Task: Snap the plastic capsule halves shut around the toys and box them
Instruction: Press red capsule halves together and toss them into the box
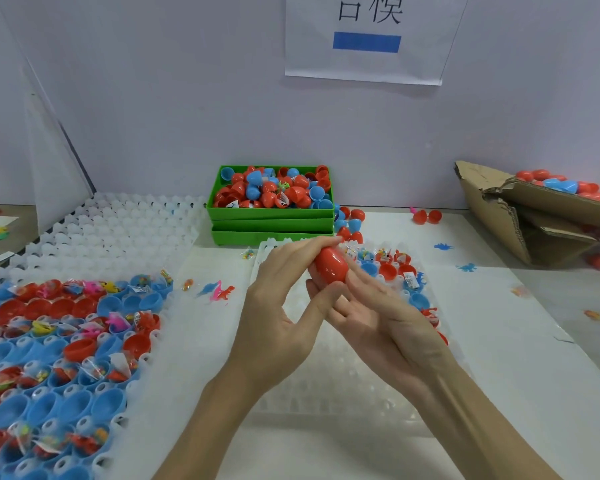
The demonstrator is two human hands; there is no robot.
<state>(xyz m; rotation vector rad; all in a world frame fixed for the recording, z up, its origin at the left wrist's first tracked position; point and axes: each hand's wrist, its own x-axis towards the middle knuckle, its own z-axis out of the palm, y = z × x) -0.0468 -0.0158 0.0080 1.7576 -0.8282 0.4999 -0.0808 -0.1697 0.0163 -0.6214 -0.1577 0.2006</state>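
Both hands meet over the middle of the white bench point(499, 358), grasping one red capsule point(329, 265) between them: the left hand point(284, 289) curls over its top with fingertips reaching the far end and its thumb pressed against the near end, while the right hand point(378, 306) cradles it from below and the right side with curled fingers. The capsule looks egg-shaped and joined, held clear above a clear plastic tray point(326, 393) whose far rows carry red and blue halves with packeted toys. To the left lies a white moulded tray point(118, 230), its near part packed with blue and red open halves point(66, 375), many holding small bagged toys. At the back, against the pale wall point(187, 98), stands a stack of green boxes point(271, 221), the top one heaped with red and blue capsule parts; a few more halves lie just beside its right end. A torn cardboard box point(506, 216) sits at the far right with red and blue capsules in it. Small loose dinosaur toys point(222, 292) lie scattered on the bench between the trays and towards the right. A white paper sign point(364, 60) with a blue bar hangs on the wall above.
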